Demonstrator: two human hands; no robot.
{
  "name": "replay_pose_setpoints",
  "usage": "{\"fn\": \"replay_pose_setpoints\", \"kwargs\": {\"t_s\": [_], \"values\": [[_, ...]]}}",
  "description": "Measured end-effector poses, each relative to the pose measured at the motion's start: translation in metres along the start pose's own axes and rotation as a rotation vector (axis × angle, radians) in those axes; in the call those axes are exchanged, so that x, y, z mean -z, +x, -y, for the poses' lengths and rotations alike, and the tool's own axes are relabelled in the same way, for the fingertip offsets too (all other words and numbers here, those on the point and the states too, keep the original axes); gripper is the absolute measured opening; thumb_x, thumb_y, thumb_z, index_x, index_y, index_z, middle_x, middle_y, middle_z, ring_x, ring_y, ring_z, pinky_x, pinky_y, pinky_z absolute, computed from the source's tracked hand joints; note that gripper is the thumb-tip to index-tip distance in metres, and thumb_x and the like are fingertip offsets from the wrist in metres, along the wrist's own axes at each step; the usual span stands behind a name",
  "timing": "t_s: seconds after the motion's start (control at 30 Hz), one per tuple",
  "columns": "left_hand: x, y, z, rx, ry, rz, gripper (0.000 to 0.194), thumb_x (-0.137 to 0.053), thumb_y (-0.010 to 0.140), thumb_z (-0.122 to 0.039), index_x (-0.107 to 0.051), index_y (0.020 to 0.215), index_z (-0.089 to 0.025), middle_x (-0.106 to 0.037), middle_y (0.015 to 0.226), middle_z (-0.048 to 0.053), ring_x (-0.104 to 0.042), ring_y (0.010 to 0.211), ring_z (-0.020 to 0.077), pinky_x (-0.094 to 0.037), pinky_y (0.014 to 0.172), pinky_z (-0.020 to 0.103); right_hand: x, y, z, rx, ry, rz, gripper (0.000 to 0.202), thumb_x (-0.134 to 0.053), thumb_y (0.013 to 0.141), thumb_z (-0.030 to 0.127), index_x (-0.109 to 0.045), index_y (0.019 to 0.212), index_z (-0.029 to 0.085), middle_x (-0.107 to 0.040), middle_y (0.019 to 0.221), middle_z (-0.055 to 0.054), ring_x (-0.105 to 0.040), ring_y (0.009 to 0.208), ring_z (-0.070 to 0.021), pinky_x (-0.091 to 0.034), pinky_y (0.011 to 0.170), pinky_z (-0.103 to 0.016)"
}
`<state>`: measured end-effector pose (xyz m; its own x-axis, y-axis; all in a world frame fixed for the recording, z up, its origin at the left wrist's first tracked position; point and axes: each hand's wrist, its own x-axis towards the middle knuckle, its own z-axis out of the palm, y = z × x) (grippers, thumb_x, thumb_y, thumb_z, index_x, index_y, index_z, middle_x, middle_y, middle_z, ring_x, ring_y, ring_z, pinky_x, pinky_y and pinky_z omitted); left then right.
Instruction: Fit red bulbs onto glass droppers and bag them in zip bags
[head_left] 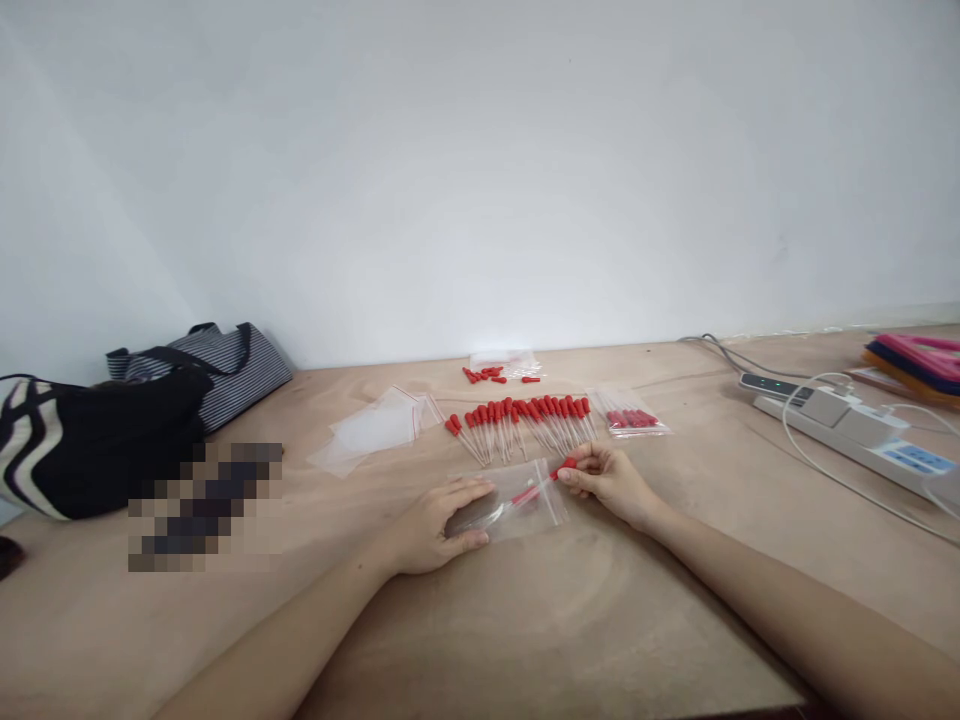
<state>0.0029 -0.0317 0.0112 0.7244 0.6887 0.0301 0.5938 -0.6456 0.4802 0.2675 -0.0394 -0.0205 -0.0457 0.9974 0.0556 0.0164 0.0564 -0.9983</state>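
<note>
A clear zip bag (536, 514) lies on the table with its mouth to the right and a dropper with a red bulb partly inside. My left hand (442, 522) holds the bag's closed end, fingers along the upper edge and thumb at the lower edge. At the mouth, my right hand (606, 482) pinches a red bulb (567, 465) of a dropper whose thin tube points into the bag. Just beyond lies a row of droppers (517, 412) with red bulbs and thin clear tubes. To its right is a filled bag of droppers (632, 418).
Flat clear bags (375, 432) lie left of the row. Loose red bulbs (484, 374) and a bag of clear tubes (506, 362) are near the wall. A power strip (892, 460) with cables stands right; a striped bag (232, 365) and a black bag (120, 440) left.
</note>
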Motion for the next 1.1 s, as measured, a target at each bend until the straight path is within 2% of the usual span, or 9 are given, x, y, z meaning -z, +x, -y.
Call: {"fn": "replay_pose_setpoints", "kwargs": {"t_s": [0.1,0.23,0.43,0.53,0.63,0.73,0.83,1.0,1.1], "values": [[0.0,0.0,-0.001,-0.011,0.013,-0.001,0.053,-0.051,0.078,-0.044,-0.04,0.125,-0.024,-0.042,0.131,0.004,-0.036,0.121,0.0225,-0.028,0.102,0.041,0.004,0.0,0.0,-0.009,-0.043,0.143,0.035,-0.071,0.054,0.041,-0.054,0.07,0.016,-0.057,0.058,0.003,-0.051,0.05,-0.008,-0.044,0.05,-0.023],[0.0,0.001,-0.001,-0.027,0.014,-0.009,0.051,-0.049,0.079,-0.044,-0.04,0.125,-0.025,-0.043,0.13,0.003,-0.037,0.12,0.0216,-0.028,0.102,0.041,0.005,0.001,-0.001,0.009,-0.136,0.231,0.031,-0.067,0.06,0.042,-0.062,0.074,0.015,-0.057,0.06,0.002,-0.048,0.048,-0.007,-0.041,0.048,-0.021],[-0.001,0.001,0.001,-0.043,0.021,-0.012,0.05,-0.049,0.08,-0.044,-0.04,0.125,-0.025,-0.044,0.13,0.003,-0.038,0.12,0.0214,-0.028,0.102,0.04,-0.005,0.005,-0.003,0.256,-0.364,0.3,0.021,-0.062,0.068,0.038,-0.07,0.075,0.02,-0.055,0.067,0.0,-0.05,0.061,-0.0094,-0.042,0.058,-0.022],[-0.001,0.001,0.0,-0.038,0.025,-0.009,0.051,-0.049,0.079,-0.044,-0.04,0.125,-0.025,-0.044,0.13,0.003,-0.039,0.119,0.0215,-0.028,0.102,0.04,-0.008,0.007,-0.004,0.294,-0.45,0.311,0.019,-0.061,0.069,0.037,-0.07,0.072,0.02,-0.056,0.066,0.0,-0.05,0.06,-0.0093,-0.041,0.057,-0.021],[-0.001,0.001,0.0,-0.037,0.017,-0.015,0.05,-0.05,0.079,-0.044,-0.042,0.124,-0.025,-0.044,0.129,0.003,-0.038,0.119,0.0217,-0.029,0.101,0.04,0.0,0.015,-0.002,0.234,-0.467,0.216,0.02,-0.063,0.066,0.035,-0.067,0.069,0.016,-0.06,0.066,-0.001,-0.051,0.058,-0.0101,-0.041,0.053,-0.021],[0.0,0.001,-0.001,-0.039,0.007,-0.012,0.049,-0.05,0.079,-0.043,-0.043,0.123,-0.025,-0.045,0.129,0.003,-0.038,0.12,0.0221,-0.029,0.101,0.041,0.019,0.035,0.005,0.181,-0.629,-0.037,0.016,-0.058,0.068,0.03,-0.064,0.067,0.015,-0.061,0.062,-0.001,-0.052,0.055,-0.0108,-0.04,0.051,-0.021],[0.0,0.001,0.0,-0.041,0.003,-0.006,0.049,-0.05,0.079,-0.043,-0.042,0.124,-0.025,-0.044,0.13,0.003,-0.038,0.12,0.022,-0.03,0.101,0.04,0.037,0.062,0.015,0.117,-0.863,-0.266,0.013,-0.055,0.068,0.023,-0.064,0.074,0.016,-0.065,0.074,-0.002,-0.056,0.065,-0.0123,-0.042,0.061,-0.021],[-0.001,0.001,0.003,-0.055,0.014,0.007,0.048,-0.049,0.08,-0.043,-0.042,0.124,-0.024,-0.043,0.13,0.004,-0.037,0.12,0.0212,-0.028,0.102,0.04,0.04,0.102,0.015,0.059,-0.925,-0.351,0.028,-0.053,0.07,0.026,-0.065,0.092,0.015,-0.064,0.088,-0.008,-0.058,0.083,-0.0188,-0.04,0.074,-0.026],[-0.002,0.001,0.005,-0.052,0.011,0.01,0.048,-0.048,0.08,-0.043,-0.042,0.124,-0.023,-0.043,0.131,0.004,-0.036,0.121,0.0207,-0.028,0.102,0.039,0.035,0.116,0.007,0.044,-0.919,-0.352,0.027,-0.055,0.068,0.027,-0.066,0.091,0.016,-0.063,0.094,-0.01,-0.057,0.086,-0.0192,-0.039,0.078,-0.027]]}}
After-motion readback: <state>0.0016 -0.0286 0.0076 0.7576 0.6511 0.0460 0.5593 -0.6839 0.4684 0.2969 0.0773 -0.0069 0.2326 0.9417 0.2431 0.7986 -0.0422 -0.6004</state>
